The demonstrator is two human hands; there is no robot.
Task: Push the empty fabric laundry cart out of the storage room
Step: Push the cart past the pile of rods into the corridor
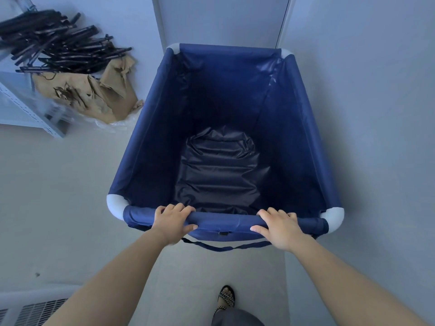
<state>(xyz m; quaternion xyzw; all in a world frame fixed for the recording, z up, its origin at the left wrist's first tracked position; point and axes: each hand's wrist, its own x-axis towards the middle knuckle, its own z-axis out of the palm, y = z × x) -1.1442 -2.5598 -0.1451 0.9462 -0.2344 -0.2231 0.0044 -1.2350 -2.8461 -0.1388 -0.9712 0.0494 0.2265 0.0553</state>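
A navy fabric laundry cart (150, 128) with white plastic corner joints stands right in front of me, seen from above. Its inside holds nothing but its own wrinkled dark bottom panel. My left hand (173, 221) grips the near top rail left of centre, fingers curled over it. My right hand (277, 228) grips the same rail right of centre. A dark strap hangs in a loop below the near rail. The cart's far end points at a door (223, 20) between pale walls.
A grey metal shelf (28, 109) stands at the left with a heap of black hangers (54, 41) and torn brown paper (94, 95) beside it. A wall runs close along the cart's right side. My sandalled foot (227, 297) is on the pale floor behind the cart.
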